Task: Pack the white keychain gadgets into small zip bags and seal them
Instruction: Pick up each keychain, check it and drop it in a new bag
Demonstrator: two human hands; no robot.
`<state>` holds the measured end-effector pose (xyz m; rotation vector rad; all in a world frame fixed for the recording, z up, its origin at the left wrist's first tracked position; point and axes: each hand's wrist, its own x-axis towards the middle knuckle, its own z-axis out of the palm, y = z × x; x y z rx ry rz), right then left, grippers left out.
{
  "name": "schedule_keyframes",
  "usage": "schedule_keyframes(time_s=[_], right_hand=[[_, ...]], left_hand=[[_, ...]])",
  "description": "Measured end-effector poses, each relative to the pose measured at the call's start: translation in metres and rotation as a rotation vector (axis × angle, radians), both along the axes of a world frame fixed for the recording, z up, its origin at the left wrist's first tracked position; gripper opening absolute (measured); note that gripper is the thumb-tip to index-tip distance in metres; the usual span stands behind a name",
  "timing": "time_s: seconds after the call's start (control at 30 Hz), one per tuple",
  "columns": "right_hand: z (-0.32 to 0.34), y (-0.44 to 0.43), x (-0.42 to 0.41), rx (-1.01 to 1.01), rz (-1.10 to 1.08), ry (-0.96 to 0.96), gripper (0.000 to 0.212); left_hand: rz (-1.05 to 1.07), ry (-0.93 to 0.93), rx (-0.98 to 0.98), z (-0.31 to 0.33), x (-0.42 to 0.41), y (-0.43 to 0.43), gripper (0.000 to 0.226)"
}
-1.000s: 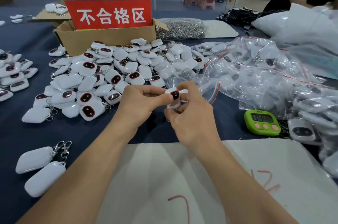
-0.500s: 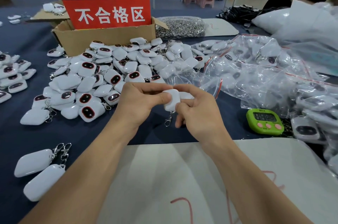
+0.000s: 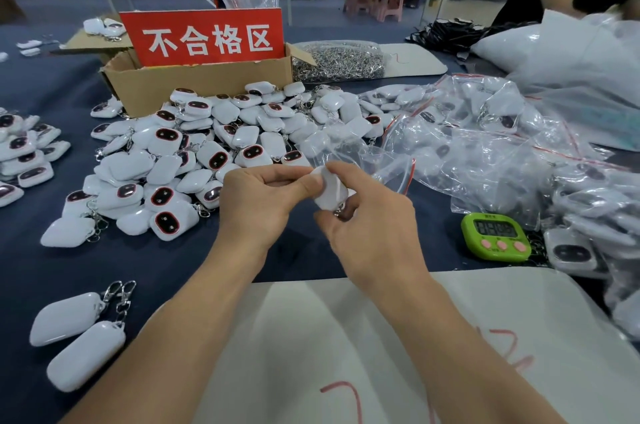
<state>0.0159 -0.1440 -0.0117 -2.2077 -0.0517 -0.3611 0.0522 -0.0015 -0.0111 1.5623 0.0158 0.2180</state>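
Thumb and forefinger of our left hand [image 3: 258,202] pinched the far left edge of one small white rounded plastic keychain gadget [image 3: 330,193], and the fingers of our right hand [image 3: 372,233] curled round its right side and near end. Both hands were thus clamped on the same piece, held above the dark blue tablecloth [image 3: 52,268] just beyond the white mat [image 3: 311,337]. The gadget's plain back faced us, and its long axis ran roughly near to far, with the metal clasp [image 3: 341,214] hanging at the near end by the right palm. A small clear zip bag [image 3: 391,165] lay just beyond and right of the gadget, its red seal strip showing at its right edge; whether a fingertip touched it we could not tell. We judged the right hand nearer the bag, so it would likely take the mouth while the left fed the gadget away and rightward. Loose white gadgets [image 3: 214,153] were heaped to the left, filled clear bags [image 3: 502,153] to the right.
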Motion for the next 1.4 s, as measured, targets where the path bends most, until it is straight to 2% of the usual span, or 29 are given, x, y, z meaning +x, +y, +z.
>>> schedule_keyframes(time_s=[0.2,0.27,0.37,0.43,0.5,0.6,0.7,0.8,0.9,1.0,1.17,1.27,1.4], right_hand=[[0.002,-0.001,0.001,0.244,0.09,0.047,0.03],[0.004,0.0,0.001,0.31,0.11,0.083,0.03],[0.004,0.002,0.0,0.412,0.098,0.137,0.033],[0.004,0.002,0.001,0.482,0.08,0.138,0.034],[0.006,-0.002,0.005,0.538,0.056,0.115,0.032],[0.01,-0.017,0.009,0.603,-0.041,0.031,0.021],[0.012,-0.038,0.011,0.662,-0.145,-0.051,0.02],[0.013,-0.05,0.012,0.688,-0.234,-0.042,0.023],[0.01,-0.055,0.013,0.693,-0.3,-0.035,0.023],[0.008,-0.06,0.014,0.661,-0.339,-0.034,0.02],[0.005,-0.063,0.014,0.621,-0.317,0.022,0.02],[0.006,-0.062,0.014,0.693,-0.253,0.077,0.023],[0.006,-0.062,0.014,0.748,-0.144,0.163,0.027]], left_hand=[[0.033,-0.096,0.065,0.004,-0.003,-0.005,0.007],[0.04,-0.108,0.112,0.002,-0.003,-0.006,0.009],[-0.004,-0.071,0.071,0.001,0.0,-0.005,0.009],[-0.063,-0.021,0.041,0.0,0.001,-0.006,0.017],[-0.036,-0.003,0.058,-0.002,0.002,-0.005,0.021],[0.116,-0.067,0.314,-0.007,0.002,-0.005,0.032],[0.118,-0.1,0.517,-0.004,-0.01,-0.015,0.013],[0.015,-0.205,0.711,-0.006,-0.016,-0.029,0.052],[-0.169,-0.315,0.821,-0.009,-0.017,-0.041,0.064],[-0.177,-0.289,0.923,-0.015,-0.017,-0.042,0.056],[-0.026,-0.163,0.963,-0.011,-0.016,-0.043,0.036],[0.0,-0.103,1.053,-0.012,-0.015,-0.046,0.029],[0.058,-0.077,1.047,-0.012,-0.014,-0.045,0.018]])
